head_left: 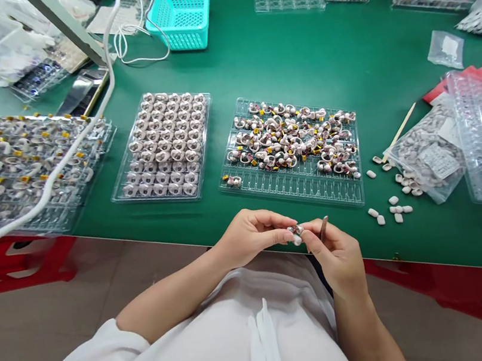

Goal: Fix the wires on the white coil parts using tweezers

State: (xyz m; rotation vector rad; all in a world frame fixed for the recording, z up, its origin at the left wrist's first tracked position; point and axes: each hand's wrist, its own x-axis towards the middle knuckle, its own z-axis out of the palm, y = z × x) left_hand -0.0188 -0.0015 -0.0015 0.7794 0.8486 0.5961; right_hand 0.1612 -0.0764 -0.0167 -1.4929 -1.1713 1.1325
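Observation:
At the table's front edge, my left hand (249,236) pinches a small white earbud-like part (296,235) between thumb and fingertips. Dark and reddish bits show on its upper side. My right hand (337,250) is closed, its thumb and fingertips touching the same part from the right. Out of its fingers sticks the end of a slim metal tool that looks like tweezers (324,227); the rest is hidden in the palm. Just beyond both hands lies a clear tray (296,187) heaped with similar small assemblies, some with yellow tabs.
Left of that tray, a clear tray of white shells (161,144) sits in rows. Farther left, stacked trays (8,173) stand behind a white cable (61,162). Loose white caps (393,201) spill from a plastic bag (433,146) on the right. A turquoise basket (180,14) stands behind.

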